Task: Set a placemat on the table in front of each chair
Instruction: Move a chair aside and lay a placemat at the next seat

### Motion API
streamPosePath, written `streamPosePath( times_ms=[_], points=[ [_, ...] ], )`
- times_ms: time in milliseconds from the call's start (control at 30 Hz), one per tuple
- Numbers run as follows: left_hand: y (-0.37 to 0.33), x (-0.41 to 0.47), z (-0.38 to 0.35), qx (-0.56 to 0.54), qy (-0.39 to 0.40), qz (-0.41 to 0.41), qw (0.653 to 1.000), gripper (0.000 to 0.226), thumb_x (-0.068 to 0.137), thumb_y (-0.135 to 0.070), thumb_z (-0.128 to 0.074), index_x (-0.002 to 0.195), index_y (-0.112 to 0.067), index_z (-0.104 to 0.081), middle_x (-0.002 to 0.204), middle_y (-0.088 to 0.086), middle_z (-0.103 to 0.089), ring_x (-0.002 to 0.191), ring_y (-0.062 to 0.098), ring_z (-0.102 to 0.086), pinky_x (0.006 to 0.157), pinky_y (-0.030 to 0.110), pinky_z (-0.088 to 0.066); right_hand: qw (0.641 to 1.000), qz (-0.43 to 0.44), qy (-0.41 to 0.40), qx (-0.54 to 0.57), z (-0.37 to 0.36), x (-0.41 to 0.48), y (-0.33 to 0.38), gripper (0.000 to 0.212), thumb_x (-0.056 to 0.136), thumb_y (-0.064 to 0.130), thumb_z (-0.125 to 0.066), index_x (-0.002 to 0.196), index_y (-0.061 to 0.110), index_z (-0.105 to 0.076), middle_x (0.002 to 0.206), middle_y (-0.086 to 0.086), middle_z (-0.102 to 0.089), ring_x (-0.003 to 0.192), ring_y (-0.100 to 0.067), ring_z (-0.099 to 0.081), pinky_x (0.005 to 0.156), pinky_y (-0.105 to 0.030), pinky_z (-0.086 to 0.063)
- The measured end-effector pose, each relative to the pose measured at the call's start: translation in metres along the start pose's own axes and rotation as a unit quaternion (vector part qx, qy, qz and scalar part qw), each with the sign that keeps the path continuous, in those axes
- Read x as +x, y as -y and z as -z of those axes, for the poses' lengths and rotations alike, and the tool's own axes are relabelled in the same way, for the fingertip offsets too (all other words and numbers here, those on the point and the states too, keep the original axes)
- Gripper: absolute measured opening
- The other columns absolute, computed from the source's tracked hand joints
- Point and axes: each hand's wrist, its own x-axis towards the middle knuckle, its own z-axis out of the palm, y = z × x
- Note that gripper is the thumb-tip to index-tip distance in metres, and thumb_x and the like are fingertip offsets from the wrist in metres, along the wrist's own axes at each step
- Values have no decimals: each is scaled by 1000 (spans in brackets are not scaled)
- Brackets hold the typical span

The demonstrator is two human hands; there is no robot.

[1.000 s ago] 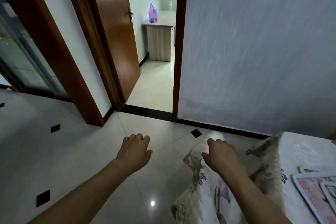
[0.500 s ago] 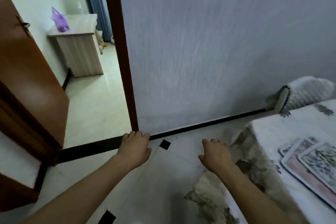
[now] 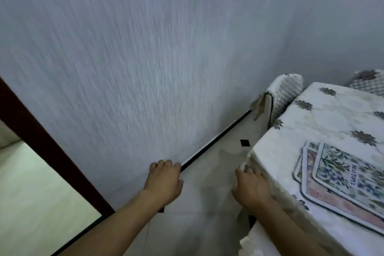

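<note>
A stack of floral placemats [image 3: 340,181] lies on the table [image 3: 324,118], which is covered by a white flowered cloth, at the right of the view. My right hand [image 3: 251,188] hovers palm down at the table's near-left corner, fingers loosely curled, holding nothing. My left hand [image 3: 164,181] hangs over the floor to its left, also empty with fingers curled downward. A chair back [image 3: 284,93] with a quilted cover stands beyond the table's left edge, and a second chair back [image 3: 367,81] shows at the far right.
A pale textured wall [image 3: 166,58] runs close along the left of the table, with a dark skirting line at its foot. A dark door frame [image 3: 41,141] and a lit tiled floor [image 3: 31,193] lie at the lower left. A narrow strip of floor separates wall and table.
The view has swung right: the doorway and cabinet have slid out to the left, and the table with its placemats has come further into view. Both hands stay empty and outstretched.
</note>
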Motion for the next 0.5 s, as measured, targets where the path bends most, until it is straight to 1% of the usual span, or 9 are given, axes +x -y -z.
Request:
streamPosePath(
  times_ms=[67,200,300,333,400,500],
  points=[
    [9,36,6,6,-1,-14,1000,37,91,-44,-45,117,-20,-53,113,7,-59,104,28,-51,92,40,-34,1000,-7,9,9,10,30,5,48,89,47,-52,130,23,-46,133,-10,-53,124,-33,-47,103,-44,-37],
    [18,105,6,4,9,-54,999,33,90,-44,-44,112,-21,-54,111,6,-59,102,27,-52,88,39,-35,998,-42,0,40,14,73,5,44,87,44,-55,125,23,-50,132,-10,-55,120,-31,-50,102,-44,-37],
    [15,171,2,4,21,-114,993,34,90,-45,-42,112,-22,-53,111,5,-59,102,26,-52,87,39,-35,994,-91,8,60,15,108,-10,50,88,44,-52,134,25,-45,139,-9,-51,123,-32,-48,105,-45,-34],
    [13,190,1,7,26,-130,991,35,89,-45,-43,113,-22,-54,111,5,-59,103,26,-52,87,39,-36,993,-108,9,55,16,117,-15,48,88,42,-51,133,25,-46,136,-8,-53,121,-31,-49,103,-45,-34],
    [3,237,2,9,29,-174,984,34,89,-44,-42,112,-23,-54,110,4,-59,102,26,-52,87,39,-36,985,-166,3,56,17,135,-29,41,86,40,-52,125,27,-52,125,-6,-58,113,-28,-52,97,-43,-36],
    [-21,303,8,19,31,-252,967,29,88,-41,-42,106,-23,-55,109,4,-60,101,24,-52,84,37,-35,964,-259,-2,63,21,152,-46,38,85,44,-52,118,25,-53,117,-6,-61,108,-28,-54,93,-43,-38]
  ],
)
